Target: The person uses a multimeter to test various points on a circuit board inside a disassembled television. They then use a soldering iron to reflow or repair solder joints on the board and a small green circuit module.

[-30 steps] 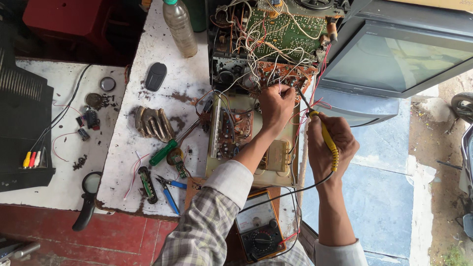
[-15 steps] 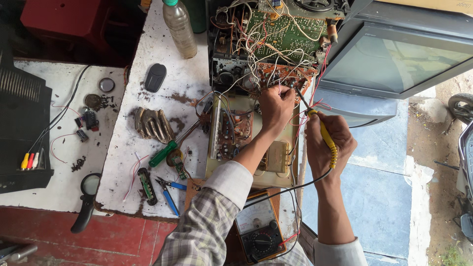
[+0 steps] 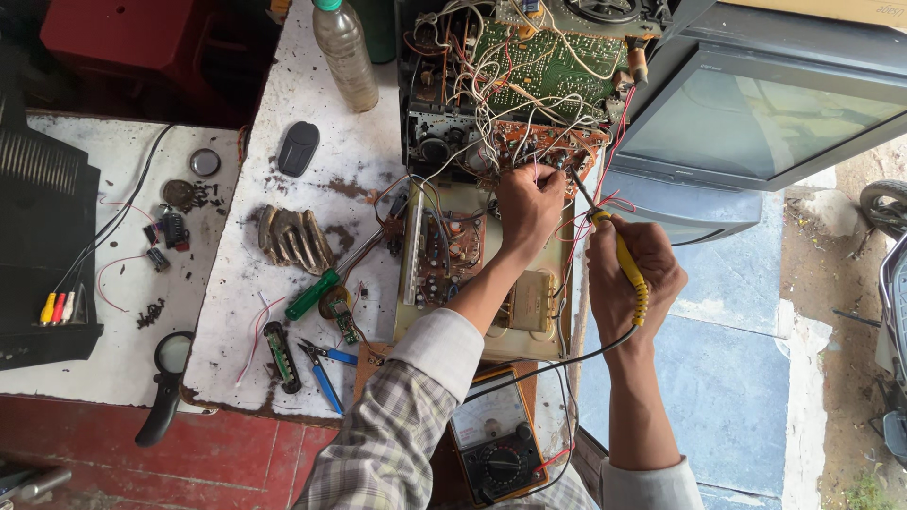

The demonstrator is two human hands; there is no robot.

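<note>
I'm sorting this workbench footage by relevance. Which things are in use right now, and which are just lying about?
In use: left hand on the wired circuit board; right hand gripping the yellow soldering iron.

Lying about: plastic bottle, green screwdriver, blue pliers, magnifying glass, meter.

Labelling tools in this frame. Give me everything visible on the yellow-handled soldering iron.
The soldering iron has a yellow handle, ribbed toward its rear, and a thin dark metal shaft that runs up and left to a tip at the brown circuit board. It lies tilted, tip away from the person. The right hand grips the handle. A black cord leaves its rear end and trails down and left. Whether the tip touches a joint is too small to tell.
</note>
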